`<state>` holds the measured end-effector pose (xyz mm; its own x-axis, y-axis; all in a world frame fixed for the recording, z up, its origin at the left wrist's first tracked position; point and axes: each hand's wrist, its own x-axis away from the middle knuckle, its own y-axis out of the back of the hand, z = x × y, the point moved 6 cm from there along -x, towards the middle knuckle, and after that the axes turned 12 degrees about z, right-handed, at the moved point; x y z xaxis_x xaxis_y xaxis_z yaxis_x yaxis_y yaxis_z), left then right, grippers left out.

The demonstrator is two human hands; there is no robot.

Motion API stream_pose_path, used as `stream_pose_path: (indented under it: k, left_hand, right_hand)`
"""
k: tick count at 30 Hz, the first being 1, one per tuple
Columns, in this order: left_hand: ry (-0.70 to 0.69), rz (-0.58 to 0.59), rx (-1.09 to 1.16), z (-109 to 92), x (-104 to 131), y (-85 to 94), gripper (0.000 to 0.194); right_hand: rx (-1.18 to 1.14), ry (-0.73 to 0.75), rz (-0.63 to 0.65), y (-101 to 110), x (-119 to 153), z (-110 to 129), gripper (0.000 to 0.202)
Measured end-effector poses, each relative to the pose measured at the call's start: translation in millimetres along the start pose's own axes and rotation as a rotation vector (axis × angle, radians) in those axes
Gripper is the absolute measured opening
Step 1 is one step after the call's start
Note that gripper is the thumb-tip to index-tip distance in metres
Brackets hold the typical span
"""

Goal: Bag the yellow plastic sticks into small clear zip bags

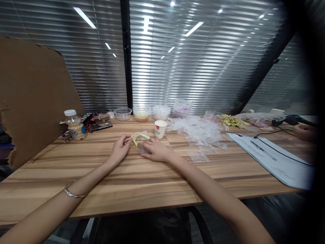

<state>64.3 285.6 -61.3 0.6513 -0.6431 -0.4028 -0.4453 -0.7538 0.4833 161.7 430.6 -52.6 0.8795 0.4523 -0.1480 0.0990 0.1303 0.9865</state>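
Observation:
My left hand (122, 146) is closed at the fingertips on the left end of a thin yellow-and-white strand (136, 136) with yellow tips, just above the wooden table. To the right, my right hand (154, 149) lies palm down with its fingers apart, beside the strand's yellow end. A small clear bag (142, 149) shows partly under its fingers; whether they press on it is hard to tell. Just behind my right hand stands a white paper cup (160, 129) with a red mark.
Clear plastic bags (200, 130) are heaped right of the cup. Plastic bowls (141, 113) line the back edge near yellow pieces (232, 120). A bottle (74, 125) stands left by cardboard (35, 91). A clipboard (271, 159) and another person's hand (304, 132) are right.

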Motion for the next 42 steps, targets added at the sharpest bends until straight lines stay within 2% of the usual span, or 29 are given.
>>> stream_pose_path:
  k: [6, 13, 18, 25, 31, 35, 42]
  left_hand:
    - [0.025, 0.003, 0.014, 10, -1, -2.3, 0.017]
    - [0.011, 0.091, -0.028, -6, 2, -7.7, 0.017]
    - [0.073, 0.177, 0.182, -2, 3, -16.4, 0.024]
    - [0.069, 0.255, 0.366, -5, 3, -25.0, 0.028]
    - [0.05, 0.23, 0.365, -9, 4, -22.6, 0.033]
    - [0.064, 0.27, 0.42, -10, 5, -25.9, 0.034]
    - [0.0, 0.197, 0.341, -14, 1, -18.9, 0.03]
  right_hand:
    - [-0.072, -0.04, 0.006, -1, 2, -2, 0.054]
    - [-0.077, -0.077, -0.096, 6, 2, -1, 0.051]
    - [-0.095, -0.111, -0.14, 8, 1, -4, 0.049]
    - [-0.075, -0.127, -0.207, 12, 3, -8, 0.049]
    - [0.135, -0.018, -0.158, 13, 2, 9, 0.031]
    - [0.185, -0.025, -0.2, 11, 1, 8, 0.028]
    - [0.242, -0.065, -0.269, 17, 3, 6, 0.026]
